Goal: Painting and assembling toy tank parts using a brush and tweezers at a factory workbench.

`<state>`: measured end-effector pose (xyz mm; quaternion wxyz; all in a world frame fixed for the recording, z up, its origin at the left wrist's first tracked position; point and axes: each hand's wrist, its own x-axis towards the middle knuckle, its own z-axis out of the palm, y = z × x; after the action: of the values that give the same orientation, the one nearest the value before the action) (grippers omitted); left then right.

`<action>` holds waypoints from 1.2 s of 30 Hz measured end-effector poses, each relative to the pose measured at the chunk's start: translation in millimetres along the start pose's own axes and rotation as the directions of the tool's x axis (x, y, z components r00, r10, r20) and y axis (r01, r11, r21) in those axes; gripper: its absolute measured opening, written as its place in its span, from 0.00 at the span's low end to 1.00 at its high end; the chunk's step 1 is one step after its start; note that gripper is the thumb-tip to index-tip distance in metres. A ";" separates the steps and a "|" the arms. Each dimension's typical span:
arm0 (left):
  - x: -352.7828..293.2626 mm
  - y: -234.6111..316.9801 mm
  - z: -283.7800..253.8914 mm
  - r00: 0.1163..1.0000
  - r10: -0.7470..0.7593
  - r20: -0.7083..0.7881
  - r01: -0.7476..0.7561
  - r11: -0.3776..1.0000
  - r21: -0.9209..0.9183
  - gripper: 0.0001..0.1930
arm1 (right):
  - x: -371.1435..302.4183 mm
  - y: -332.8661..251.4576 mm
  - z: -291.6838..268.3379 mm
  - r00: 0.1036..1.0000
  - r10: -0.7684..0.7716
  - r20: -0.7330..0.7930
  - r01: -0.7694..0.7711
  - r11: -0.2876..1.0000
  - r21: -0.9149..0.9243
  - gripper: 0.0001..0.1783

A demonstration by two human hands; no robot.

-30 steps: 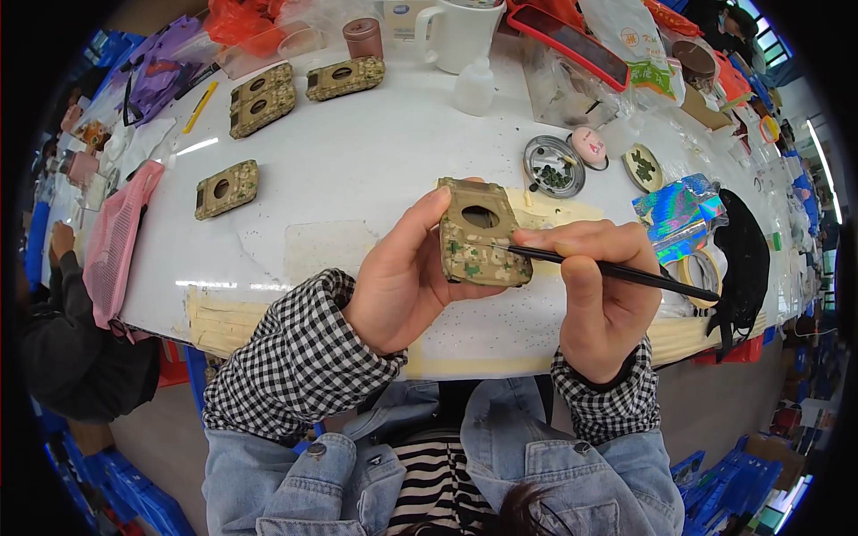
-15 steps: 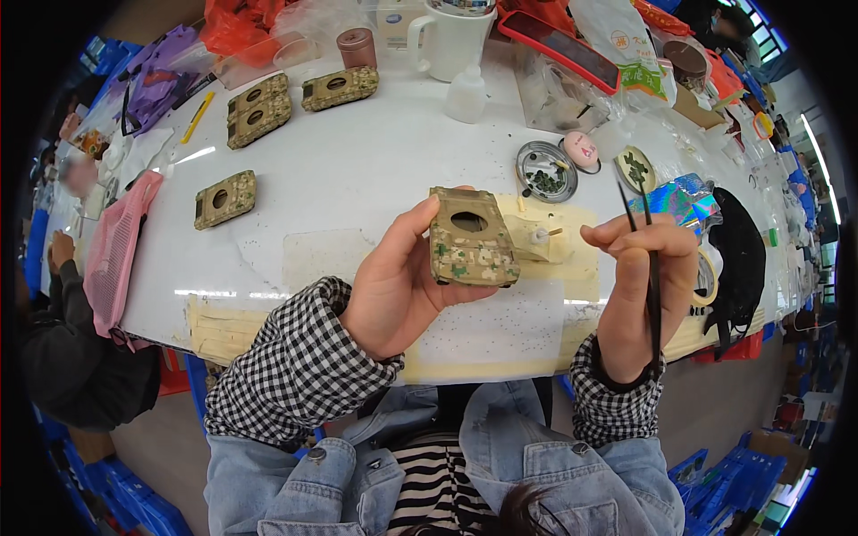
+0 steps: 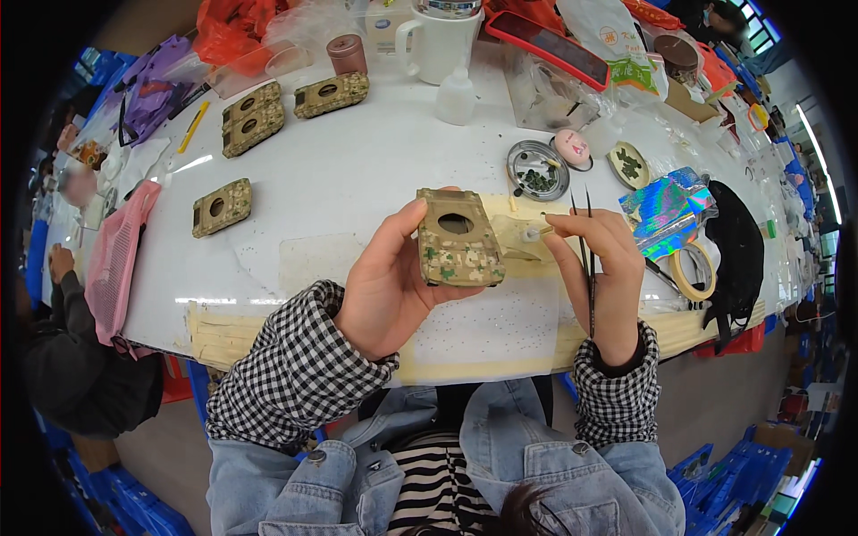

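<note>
My left hand (image 3: 384, 268) grips a camouflage-painted model tank hull (image 3: 458, 241), upper side up, with a round hole in its deck. Black tweezers (image 3: 587, 259) rest in my right hand (image 3: 608, 268), their tips pointing away from me. The thumb and forefinger of that hand meet at a thin stick (image 3: 544, 230) by a small white pot (image 3: 531, 235); whether they grip the stick is hard to see. Under the pot lies a cream-coloured pad (image 3: 508, 243), partly hidden behind the hull. Beyond it stands a round clear dish (image 3: 538, 170) of small dark green parts.
More camouflage hulls (image 3: 222, 207) stand at the left and back left. A white mug (image 3: 441, 49), squeeze bottle (image 3: 456, 98) and red-cased phone (image 3: 550, 49) are at the back. At right lie a tape roll (image 3: 693, 272), holographic sheet (image 3: 666, 210) and black bag (image 3: 737, 255). A pink mesh bag (image 3: 121, 259) lies left.
My right hand has moved left with the tweezers, bringing its fingertips to the stick by the white pot. The left hand still holds the hull almost in place.
</note>
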<state>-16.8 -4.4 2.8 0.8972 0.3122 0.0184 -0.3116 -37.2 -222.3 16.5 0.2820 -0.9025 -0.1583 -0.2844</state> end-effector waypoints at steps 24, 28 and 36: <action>-0.4 -1.0 8.9 0.999 0.033 -0.021 -0.030 0.994 0.103 0.25 | 6.6 -30.7 -8.7 0.985 -0.079 -0.152 0.137 0.898 0.418 0.06; -0.3 -2.1 7.2 0.999 0.027 -0.020 -0.025 0.995 0.092 0.25 | 7.8 -35.6 -0.2 0.996 -0.091 -0.014 0.088 0.904 0.418 0.09; -0.9 -2.3 7.6 1.000 0.013 -0.018 -0.012 0.997 0.073 0.25 | 8.2 -35.0 3.6 0.996 -0.085 0.006 0.074 0.898 0.435 0.08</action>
<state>-20.1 -9.6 7.9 0.8869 0.3480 0.0134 -0.3037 -44.9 -191.5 33.6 0.4621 -0.8134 -0.2578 -0.2418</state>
